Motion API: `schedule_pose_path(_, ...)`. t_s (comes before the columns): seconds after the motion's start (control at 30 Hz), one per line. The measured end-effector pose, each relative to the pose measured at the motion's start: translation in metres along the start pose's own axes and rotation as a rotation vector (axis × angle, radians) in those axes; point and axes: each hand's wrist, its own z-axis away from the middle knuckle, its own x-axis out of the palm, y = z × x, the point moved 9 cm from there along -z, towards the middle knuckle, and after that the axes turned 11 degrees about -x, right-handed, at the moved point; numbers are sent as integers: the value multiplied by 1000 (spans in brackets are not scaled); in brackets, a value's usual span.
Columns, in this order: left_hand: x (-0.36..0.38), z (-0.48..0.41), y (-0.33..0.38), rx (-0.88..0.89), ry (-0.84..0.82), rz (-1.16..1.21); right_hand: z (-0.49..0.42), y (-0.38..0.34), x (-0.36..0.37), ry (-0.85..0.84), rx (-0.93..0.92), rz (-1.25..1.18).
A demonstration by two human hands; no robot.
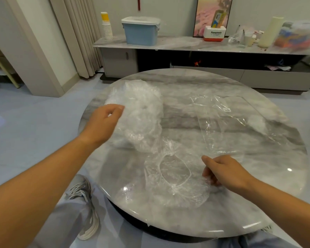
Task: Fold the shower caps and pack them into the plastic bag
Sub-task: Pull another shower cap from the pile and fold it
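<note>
A heap of crumpled clear shower caps (138,111) lies on the left half of the round marble table (177,81). One shower cap (174,178) is spread flat near the front edge, its elastic ring showing. My right hand (225,171) pinches that cap's right rim with curled fingers. My left hand (106,120) hovers at the heap's left side, fingers loosely curled and blurred; whether it grips plastic is unclear. A clear plastic bag (225,122) with a small white label lies flat on the right, a white folded wad (258,124) inside it.
Behind the table runs a low marble-topped cabinet (177,44) with a blue lidded box (141,31), stacked paper cups (106,29) and assorted clutter. Curtains hang at the back left. My knees and a grey sneaker (87,208) sit below the table's front edge.
</note>
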Motion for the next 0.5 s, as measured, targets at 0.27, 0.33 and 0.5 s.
schedule_pose_path(0.27,27,3,-65,-291,-39,-445,-3,1,0,27,-6,2)
schedule_pose_path(0.33,36,11,-49,-262,4,-518,-3,0,1,17,-18,4)
schedule_pose_path(0.5,61,38,-12,-29,17,-540,-2,-12,-2,7,-140,221)
